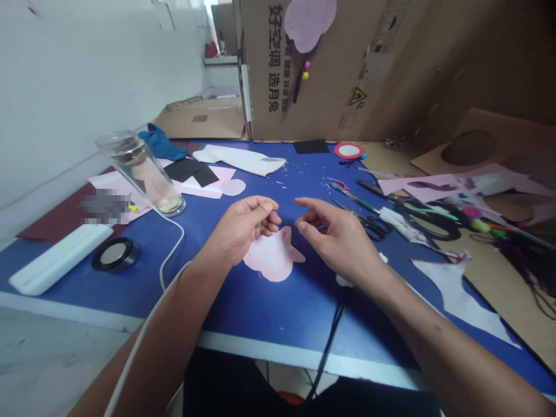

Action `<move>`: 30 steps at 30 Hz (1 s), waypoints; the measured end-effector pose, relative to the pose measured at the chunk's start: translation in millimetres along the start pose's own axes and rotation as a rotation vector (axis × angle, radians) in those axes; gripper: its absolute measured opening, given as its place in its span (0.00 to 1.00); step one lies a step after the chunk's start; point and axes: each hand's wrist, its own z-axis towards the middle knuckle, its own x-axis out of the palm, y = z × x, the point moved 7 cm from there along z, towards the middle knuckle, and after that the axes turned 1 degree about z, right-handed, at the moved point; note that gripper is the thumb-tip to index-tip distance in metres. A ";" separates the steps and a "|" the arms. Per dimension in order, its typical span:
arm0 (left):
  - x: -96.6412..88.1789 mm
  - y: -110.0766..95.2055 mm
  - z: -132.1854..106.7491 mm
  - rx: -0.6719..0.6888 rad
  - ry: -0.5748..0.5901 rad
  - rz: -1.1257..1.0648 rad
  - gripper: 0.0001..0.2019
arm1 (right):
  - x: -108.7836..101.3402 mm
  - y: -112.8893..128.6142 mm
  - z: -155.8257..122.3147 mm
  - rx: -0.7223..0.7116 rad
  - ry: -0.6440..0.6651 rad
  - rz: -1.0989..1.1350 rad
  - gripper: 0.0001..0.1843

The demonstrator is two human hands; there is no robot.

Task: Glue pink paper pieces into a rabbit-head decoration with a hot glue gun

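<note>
Both hands hover close together over a pink cut-out felt shape [273, 258] lying on the blue table [243, 307]. My left hand [243, 229] is curled, fingertips pinched together just above the shape's upper edge. My right hand [336, 234] sits a little to the right, fingers bent, thumb and forefinger pinched toward the left hand. What they pinch, if anything, is too small to see. A dark cord runs from under the right wrist off the table's front edge.
A glass tumbler [141, 171] stands at the left with a white cable [174, 243], a tape roll [115, 255] and a white block [58, 258]. Scissors [369, 220], pens, and felt scraps lie at the right. A cardboard box [313, 63] stands behind.
</note>
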 end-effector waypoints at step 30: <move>34.2 16.3 -46.6 0.514 0.330 1.880 0.13 | 11.8 27.5 -66.0 -0.290 0.167 -0.871 0.30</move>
